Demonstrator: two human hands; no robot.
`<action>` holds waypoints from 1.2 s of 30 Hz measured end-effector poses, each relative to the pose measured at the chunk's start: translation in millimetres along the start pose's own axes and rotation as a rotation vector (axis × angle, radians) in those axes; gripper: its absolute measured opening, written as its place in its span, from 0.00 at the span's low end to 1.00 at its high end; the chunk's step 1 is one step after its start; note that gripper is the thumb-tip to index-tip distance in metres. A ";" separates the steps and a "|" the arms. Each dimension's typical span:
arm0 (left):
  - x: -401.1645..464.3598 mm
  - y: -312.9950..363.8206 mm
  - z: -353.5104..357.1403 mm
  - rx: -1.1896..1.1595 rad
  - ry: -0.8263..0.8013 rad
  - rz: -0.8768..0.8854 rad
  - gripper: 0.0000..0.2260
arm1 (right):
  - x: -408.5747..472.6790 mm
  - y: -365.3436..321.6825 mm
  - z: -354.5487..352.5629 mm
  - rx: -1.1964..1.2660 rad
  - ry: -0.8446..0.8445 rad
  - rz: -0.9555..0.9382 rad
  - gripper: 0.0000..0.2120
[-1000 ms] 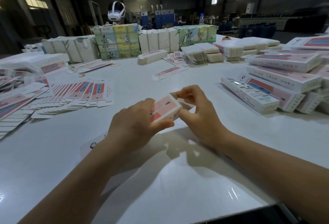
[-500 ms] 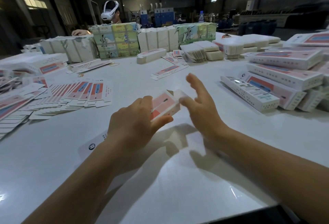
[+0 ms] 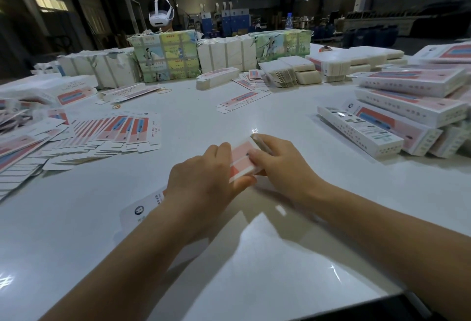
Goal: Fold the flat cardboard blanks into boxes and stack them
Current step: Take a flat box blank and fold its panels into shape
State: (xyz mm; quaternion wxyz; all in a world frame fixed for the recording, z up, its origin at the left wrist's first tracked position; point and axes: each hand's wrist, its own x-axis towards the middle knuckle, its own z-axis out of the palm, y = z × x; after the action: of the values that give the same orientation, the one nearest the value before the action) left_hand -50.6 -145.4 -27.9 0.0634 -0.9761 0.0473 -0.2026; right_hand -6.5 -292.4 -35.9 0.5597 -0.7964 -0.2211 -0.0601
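I hold a long pink and white cardboard box (image 3: 240, 158) just above the white table (image 3: 204, 121), in the middle of the view. My left hand (image 3: 206, 180) grips its near part, thumb underneath and fingers over the top. My right hand (image 3: 277, 165) curls over its far end, fingers pressing on the end flap. The box's near end with a round blue logo (image 3: 139, 210) sticks out below my left wrist. Flat blanks (image 3: 122, 132) lie fanned out at the left. Folded boxes (image 3: 407, 106) are stacked at the right.
Wrapped bundles of blanks (image 3: 165, 59) line the table's far side, with loose blanks and a half-folded box (image 3: 218, 78) before them. Another person wearing a white headset (image 3: 161, 16) sits behind the bundles. A single flat blank (image 3: 242, 100) lies mid-table.
My right hand, which had lifted open off the box half a second ago, has come back down and closed over the far end. The box now lies lower and flatter.
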 end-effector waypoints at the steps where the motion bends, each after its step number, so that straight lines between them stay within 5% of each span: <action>1: -0.1 1.1 0.6 0.019 0.006 0.004 0.29 | -1.2 0.3 1.9 -0.130 0.013 -0.048 0.08; 8: -2.6 3.0 1.5 0.065 0.100 0.019 0.32 | -10.1 -3.6 8.3 -0.298 0.044 -0.115 0.14; 14: -2.8 -2.4 -2.8 -0.055 0.155 -0.007 0.30 | 4.4 -13.5 -4.6 0.648 -0.034 0.256 0.19; 16: -3.9 -3.2 -3.7 -0.077 0.153 -0.010 0.31 | 8.0 -10.2 -9.8 0.745 -0.099 0.294 0.18; 26: -5.5 -2.9 -5.3 -0.096 0.176 0.028 0.33 | 7.3 -2.9 -8.3 0.604 -0.113 0.159 0.16; 36: -6.9 -0.1 -10.1 -0.044 0.213 0.086 0.31 | 10.4 -4.3 -12.2 0.803 -0.112 0.357 0.17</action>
State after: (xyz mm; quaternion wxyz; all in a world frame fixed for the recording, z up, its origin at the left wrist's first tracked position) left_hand -61.0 -145.5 -21.3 0.0451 -0.9472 0.1001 -0.3011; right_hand 2.8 -299.5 -24.2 0.8134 -0.5436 -0.1159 0.1715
